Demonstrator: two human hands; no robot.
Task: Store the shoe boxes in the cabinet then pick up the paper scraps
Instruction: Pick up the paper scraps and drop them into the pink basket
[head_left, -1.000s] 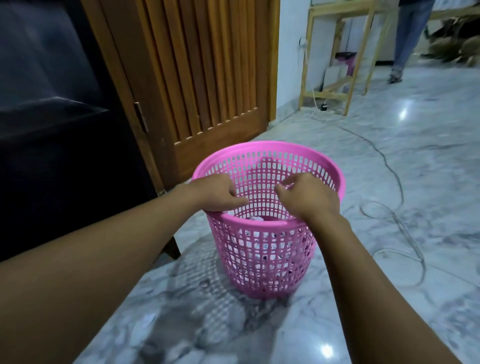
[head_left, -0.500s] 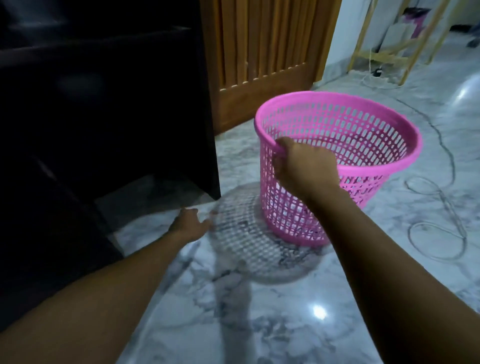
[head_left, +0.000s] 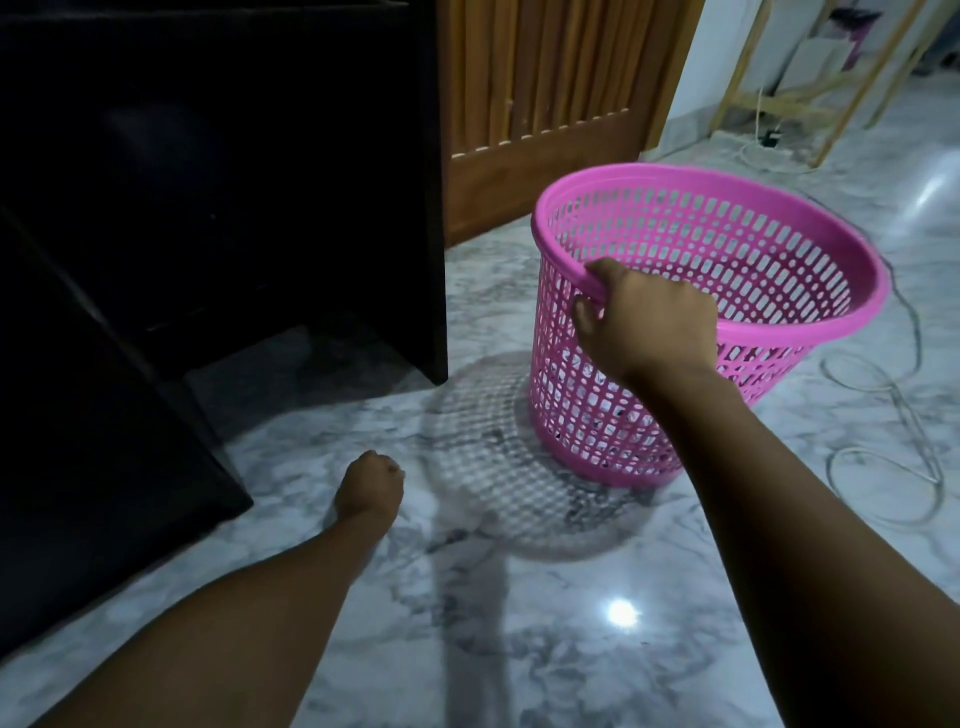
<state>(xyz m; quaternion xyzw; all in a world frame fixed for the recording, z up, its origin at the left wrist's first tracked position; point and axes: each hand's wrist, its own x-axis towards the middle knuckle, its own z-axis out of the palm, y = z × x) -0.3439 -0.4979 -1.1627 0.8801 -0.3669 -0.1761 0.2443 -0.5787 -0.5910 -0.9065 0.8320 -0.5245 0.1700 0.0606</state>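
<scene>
We see no paper scraps on the bare floor; pale bits showing through the mesh low in the pink basket (head_left: 613, 415) may be scraps already dropped in, though we cannot tell for sure. No shoe boxes are in view either, so we judge the storing step done or out of sight in the dark cabinet (head_left: 223, 171).

Our right hand (head_left: 649, 322) is wrapped over the basket's near rim, fingers curled inside and thumb outside, and the basket tips away from that hand with its base on the marble floor (head_left: 519, 623). Half a second ago our left hand (head_left: 370, 488) lay spread on the floor; now it is balled tight, low and to the left of the right hand, just off the cabinet's corner. Whether it has pinched up a scrap we cannot tell. A second ago both hands were on the rim, so we judge the scrap-gathering is under way.

Beyond the right hand, a wooden door (head_left: 545, 104) stands behind the basket, and a loose cord (head_left: 893, 410) trails to its right.
</scene>
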